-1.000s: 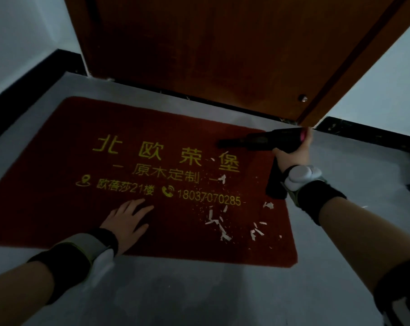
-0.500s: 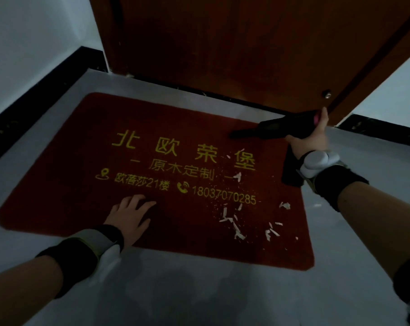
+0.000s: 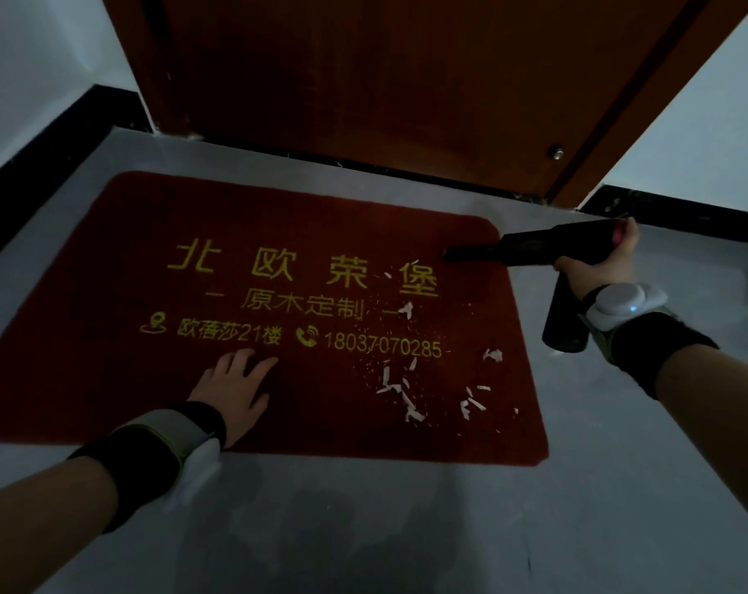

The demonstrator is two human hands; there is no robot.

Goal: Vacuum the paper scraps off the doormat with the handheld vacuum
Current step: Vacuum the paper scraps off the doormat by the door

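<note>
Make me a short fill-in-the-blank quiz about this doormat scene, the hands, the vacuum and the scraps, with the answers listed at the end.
1. The vacuum is held by the ____ hand.
2. The left hand lies flat on the ____.
3. The paper scraps lie on the mat's ____ half.
4. The lettering on the mat is ____ in colour.

Answers: right; doormat; right; yellow
</note>
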